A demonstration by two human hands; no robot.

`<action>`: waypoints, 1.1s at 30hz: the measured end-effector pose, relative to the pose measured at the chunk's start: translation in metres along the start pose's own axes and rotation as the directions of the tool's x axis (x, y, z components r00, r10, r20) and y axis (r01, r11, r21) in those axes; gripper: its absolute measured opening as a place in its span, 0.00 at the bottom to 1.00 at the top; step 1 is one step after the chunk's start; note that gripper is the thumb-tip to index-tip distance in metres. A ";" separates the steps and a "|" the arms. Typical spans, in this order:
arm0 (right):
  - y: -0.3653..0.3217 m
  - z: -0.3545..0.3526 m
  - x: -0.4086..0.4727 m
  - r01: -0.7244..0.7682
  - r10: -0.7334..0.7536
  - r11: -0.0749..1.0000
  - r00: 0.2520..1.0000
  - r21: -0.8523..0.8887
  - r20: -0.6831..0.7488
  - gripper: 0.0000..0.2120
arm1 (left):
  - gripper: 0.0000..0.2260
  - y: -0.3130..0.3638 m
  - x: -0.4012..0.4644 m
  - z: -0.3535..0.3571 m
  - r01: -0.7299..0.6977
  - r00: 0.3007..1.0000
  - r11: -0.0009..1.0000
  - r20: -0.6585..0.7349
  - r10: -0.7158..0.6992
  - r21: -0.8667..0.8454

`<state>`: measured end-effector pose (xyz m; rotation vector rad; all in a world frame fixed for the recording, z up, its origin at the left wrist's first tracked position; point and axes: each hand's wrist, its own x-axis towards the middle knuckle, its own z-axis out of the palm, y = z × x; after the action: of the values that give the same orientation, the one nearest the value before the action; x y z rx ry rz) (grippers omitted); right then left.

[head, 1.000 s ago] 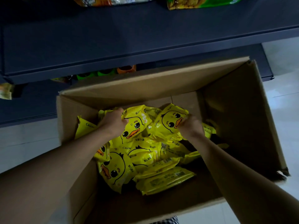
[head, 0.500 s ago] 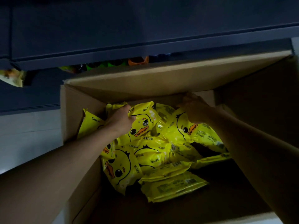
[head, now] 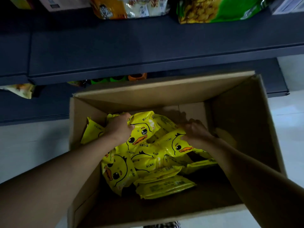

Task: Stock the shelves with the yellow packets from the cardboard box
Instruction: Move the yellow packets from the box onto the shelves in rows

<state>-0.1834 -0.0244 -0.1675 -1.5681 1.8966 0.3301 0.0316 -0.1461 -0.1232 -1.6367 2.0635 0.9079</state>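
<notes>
Yellow duck-print packets [head: 148, 162] lie heaped inside the open cardboard box [head: 243, 129].

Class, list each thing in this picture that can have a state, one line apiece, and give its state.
Cardboard box: open, partly full.
Yellow packets: heaped loosely in the box.
Left hand: gripping a packet's top edge.
Right hand: gripping another packet's top edge.
Dark shelf: front bare, snack bags at the back.

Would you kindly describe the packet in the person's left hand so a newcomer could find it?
Look inside the open cardboard box on the floor below the dark shelf. Among the yellow packets, it is the top one at the back left, gripped by the left hand, its duck face fully showing.
</notes>
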 end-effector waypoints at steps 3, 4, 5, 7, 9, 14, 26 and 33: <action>0.006 -0.011 -0.027 -0.076 0.076 0.991 0.997 0.115 0.000 0.24 | 0.16 0.009 -0.017 -0.019 -0.039 0.999 0.999 -0.029 0.039 0.007; 0.007 -0.020 -0.038 -0.107 0.110 0.981 0.994 0.159 -0.008 0.23 | 0.16 0.013 -0.023 -0.027 -0.052 0.998 0.998 -0.036 0.053 0.022; 0.007 -0.031 -0.049 -0.119 0.125 0.977 0.992 0.178 -0.022 0.23 | 0.16 0.017 -0.030 -0.036 -0.065 0.997 0.997 -0.043 0.067 0.044; 0.009 -0.054 -0.069 -0.105 0.118 0.979 0.991 0.175 -0.062 0.22 | 0.15 0.027 -0.044 -0.055 -0.086 0.994 0.993 -0.054 0.091 0.086; 0.010 -0.083 -0.089 -0.100 0.120 0.974 0.989 0.202 -0.089 0.19 | 0.15 0.038 -0.061 -0.076 -0.104 0.991 0.989 -0.074 0.112 0.103; 0.002 -0.167 -0.145 -0.041 0.097 0.957 0.978 0.287 -0.182 0.21 | 0.14 0.066 -0.112 -0.136 -0.169 0.974 0.978 -0.133 0.185 0.124; -0.032 -0.381 -0.292 0.105 0.089 0.945 0.828 0.309 -0.554 0.13 | 0.13 0.133 -0.236 -0.319 -0.380 0.835 0.913 -0.369 0.409 0.152; -0.056 -0.485 -0.369 0.202 0.009 0.956 0.705 0.212 -0.709 0.14 | 0.09 0.166 -0.314 -0.429 -0.425 0.733 0.870 -0.469 0.493 0.249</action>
<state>-0.2562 -0.0252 0.4402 -1.7252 2.2592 -0.6749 0.0053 -0.1845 0.4321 -1.4265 2.9298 0.4641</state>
